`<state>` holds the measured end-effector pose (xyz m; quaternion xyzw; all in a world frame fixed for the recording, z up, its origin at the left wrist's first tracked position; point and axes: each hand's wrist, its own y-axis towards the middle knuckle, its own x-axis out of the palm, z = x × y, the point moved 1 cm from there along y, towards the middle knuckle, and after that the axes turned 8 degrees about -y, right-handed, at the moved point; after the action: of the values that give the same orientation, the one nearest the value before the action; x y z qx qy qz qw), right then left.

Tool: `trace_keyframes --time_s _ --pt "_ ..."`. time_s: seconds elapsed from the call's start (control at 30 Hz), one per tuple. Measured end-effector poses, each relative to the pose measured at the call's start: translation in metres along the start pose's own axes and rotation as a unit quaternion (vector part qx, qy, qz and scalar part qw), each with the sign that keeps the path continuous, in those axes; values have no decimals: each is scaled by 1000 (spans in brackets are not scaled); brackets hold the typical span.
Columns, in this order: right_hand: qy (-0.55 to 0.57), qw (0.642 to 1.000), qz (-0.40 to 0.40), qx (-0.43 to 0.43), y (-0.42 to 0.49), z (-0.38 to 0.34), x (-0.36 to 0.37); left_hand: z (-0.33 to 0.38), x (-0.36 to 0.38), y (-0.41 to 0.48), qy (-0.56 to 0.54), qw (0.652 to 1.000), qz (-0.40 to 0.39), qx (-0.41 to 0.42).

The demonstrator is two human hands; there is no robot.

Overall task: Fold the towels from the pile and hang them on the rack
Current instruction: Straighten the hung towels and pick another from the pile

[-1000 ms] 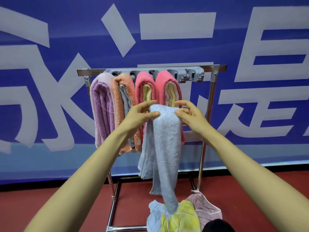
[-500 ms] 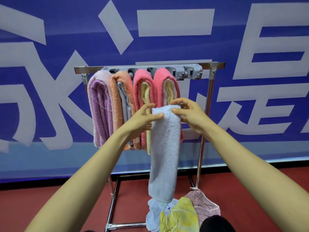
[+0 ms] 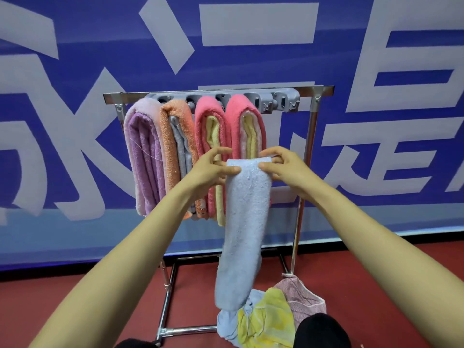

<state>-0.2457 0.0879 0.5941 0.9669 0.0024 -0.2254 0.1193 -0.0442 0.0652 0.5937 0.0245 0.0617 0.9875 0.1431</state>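
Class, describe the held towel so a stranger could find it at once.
Find the metal rack against the blue banner. In front of its hung towels, the left hand and right hand pinch one folded towel by its top. Unlike them, it is light blue and hangs free of the rack.

Blue banner wall (image 3: 100, 59), huge white characters (image 3: 258, 23) (paler blue along its foot), dark red floor (image 3: 37, 297)

Both hands, left hand (image 3: 208, 169) and right hand (image 3: 285, 169), pinch a folded light-blue towel (image 3: 242, 229) before the rack (image 3: 313, 106).
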Motion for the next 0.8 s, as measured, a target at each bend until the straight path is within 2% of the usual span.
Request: trace_keyframes --time_s 0.1,0.23,0.3,0.43,0.63,0.8 --pt "-50 998 -29 20 1 -3 3 1 -3 4 20 999 19 19" --pt "-231 973 -23 10 5 -11 9 -9 -1 12 32 999 26 2" --pt "-277 961 -10 6 3 -15 14 -13 2 16 29 998 50 -2" --pt "-273 961 -36 0 -5 -24 22 -18 7 23 19 996 88 -29" --pt "-203 974 -103 -14 -13 -21 20 -14 14 24 23 999 -10 -25" --pt "-163 979 -122 -11 -18 -25 1 -10 17 24 -47 995 -79 -41"
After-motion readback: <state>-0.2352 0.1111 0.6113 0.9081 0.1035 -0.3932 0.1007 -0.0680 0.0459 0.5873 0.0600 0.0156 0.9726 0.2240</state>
